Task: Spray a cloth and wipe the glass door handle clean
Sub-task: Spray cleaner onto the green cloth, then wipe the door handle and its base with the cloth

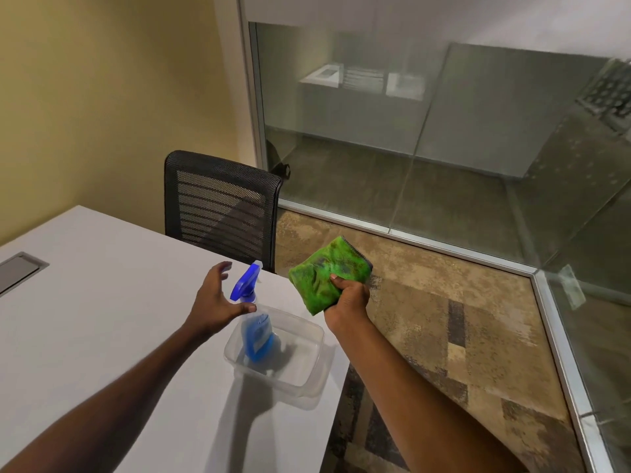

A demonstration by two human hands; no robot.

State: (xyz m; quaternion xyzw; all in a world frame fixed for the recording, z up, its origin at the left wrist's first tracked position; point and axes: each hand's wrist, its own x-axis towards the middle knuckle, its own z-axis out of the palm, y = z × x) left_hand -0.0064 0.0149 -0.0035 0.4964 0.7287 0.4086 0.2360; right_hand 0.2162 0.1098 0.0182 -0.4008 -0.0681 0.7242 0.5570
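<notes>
1. Glass wall panels (444,131) in metal frames fill the far side of the room and run down the right edge; no door handle can be made out on them from where the camera looks.
2. Patterned brown carpet (426,319) covers the floor between the glass and the desk.
3. White desk (102,302) takes up the lower left, with a grey hatch set into its top near the left edge.
4. Black mesh chair (222,203) stands pushed in at the desk's far end, against the yellow wall.
5. Clear plastic tub (307,380) sits on the desk close to its right edge.
6. Blue spray bottle (254,331) stands upright inside the tub, its trigger head rising above the rim.
7. Green cloth (324,274), folded into a pad, is held up over the carpet just to the right of the bottle, apart from it.
8. Right hand (350,300) has its grip closed around the lower edge of the cloth, thumb pressed on the front.
9. Left hand (215,302) has an open, empty grip with fingers spread, the thumb right by the bottle's neck and the fingers to the left of the trigger head; whether it touches the bottle I cannot tell.
</notes>
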